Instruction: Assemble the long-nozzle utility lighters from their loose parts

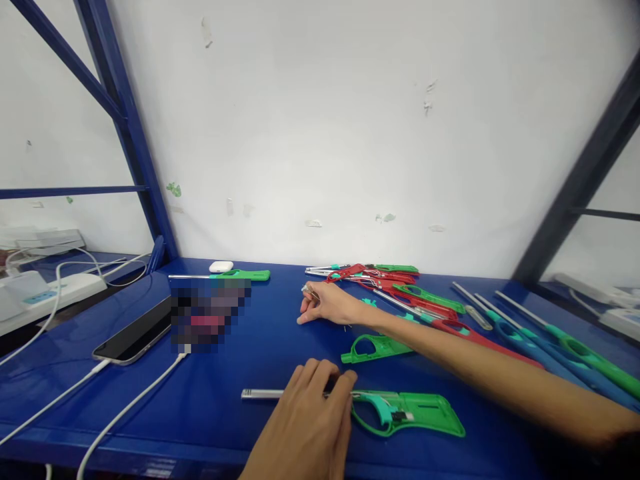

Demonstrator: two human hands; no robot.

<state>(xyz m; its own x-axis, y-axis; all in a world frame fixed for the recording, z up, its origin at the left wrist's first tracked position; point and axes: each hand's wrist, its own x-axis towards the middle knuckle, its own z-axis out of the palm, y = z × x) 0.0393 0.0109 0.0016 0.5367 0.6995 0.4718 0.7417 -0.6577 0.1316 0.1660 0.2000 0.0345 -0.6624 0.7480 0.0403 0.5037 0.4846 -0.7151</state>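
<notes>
My left hand (313, 407) rests over an opened green long-neck lighter (430, 407), its fingers closed round the base of the silver tube. Inside the green half-shell sit a teal trigger (383, 408) and a small black-and-white part with wires. Farther back, my right hand (330, 303) is closed in a pinch on something small and partly metallic, too small to name. An empty-looking green half-shell (383, 347) lies between my hands, partly behind my right forearm.
Red and green lighter parts (370, 272) pile by the wall. Blue and green lighters (565, 347) lie at right. A green lighter (245, 275), a white case (221, 267) and a phone (137, 330) with cables lie at left. Blue frame posts (127, 127) flank the table.
</notes>
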